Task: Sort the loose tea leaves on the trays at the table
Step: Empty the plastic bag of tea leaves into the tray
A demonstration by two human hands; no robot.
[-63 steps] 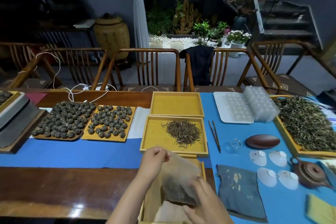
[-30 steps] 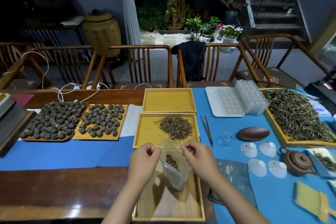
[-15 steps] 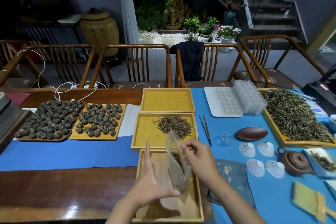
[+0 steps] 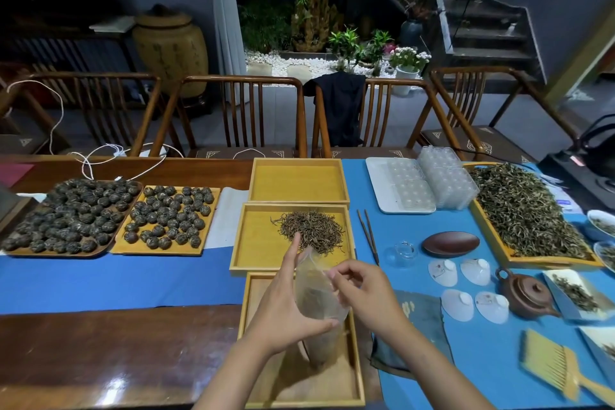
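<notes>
The left hand [image 4: 283,304] now lies flat against the small clear plastic bag [image 4: 316,296], fingers straight, thumb under it; a second ago it pinched the bag's mouth alongside the other hand. The right hand [image 4: 362,293] pinches the bag's top edge between curled fingers. The bag hangs over the near shallow wooden tray [image 4: 354,376], tilted more than before, with some dark leaves inside. At twelve o'clock from the hands, just beyond them, the pile of loose brown tea leaves [image 4: 312,231] sits unchanged in the middle yellow wooden tray [image 4: 256,243]. At two o'clock, the large tray of greenish loose tea [image 4: 529,210].
</notes>
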